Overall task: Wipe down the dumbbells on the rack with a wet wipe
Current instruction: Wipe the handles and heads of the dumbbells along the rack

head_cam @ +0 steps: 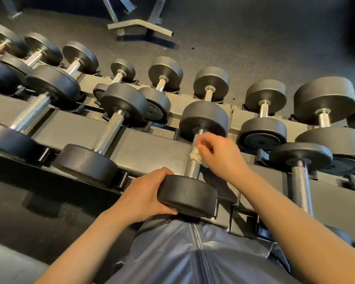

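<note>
A black dumbbell with a knurled steel handle lies on the near row of the rack, straight in front of me. My left hand grips the near weight head of this dumbbell from the left side. My right hand pinches a crumpled white wet wipe against the upper part of the handle, fingers curled round it. Part of the wipe is hidden under my fingers.
Other dumbbells fill the near row, one to the left and one to the right. A far row holds several more. Beyond the rack is dark gym floor with a grey metal bench base. My grey clothing presses against the rack's front edge.
</note>
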